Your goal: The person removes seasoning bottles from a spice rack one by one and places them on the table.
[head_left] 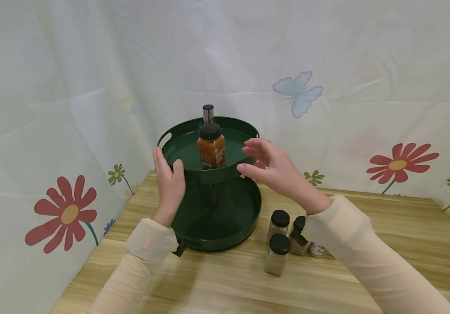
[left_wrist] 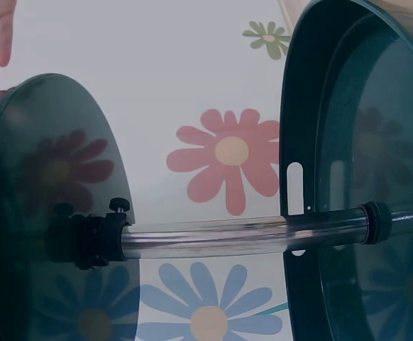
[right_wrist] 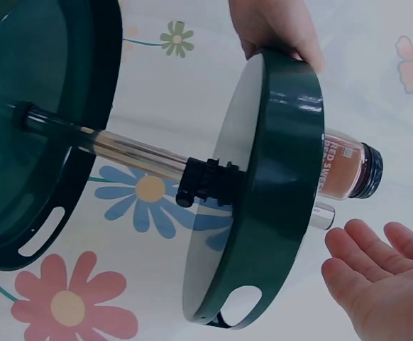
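Observation:
A two-tier round green stand has an upper tray (head_left: 205, 176) and a lower tray (head_left: 217, 244), joined by a chrome post (left_wrist: 206, 240). Standing upright on the upper tray is a black-lidded spice jar (head_left: 211, 148) with orange-red contents; part of its label shows in the right wrist view. My left hand (head_left: 170, 183) rests against the upper tray's left rim, fingers straight and thumb apart. Beside the right rim, my right hand (head_left: 269, 165) is raised, its fingers loosely bent and holding nothing. The right wrist view shows a gap between this hand (right_wrist: 384, 277) and the tray.
To the right of the stand, several black-lidded spice jars (head_left: 276, 255) are grouped on the wooden table (head_left: 225, 288), some partly hidden by my right sleeve. A black tab (head_left: 179, 247) sticks out by the lower tray. Flower-printed white curtain (head_left: 346, 109) hangs behind.

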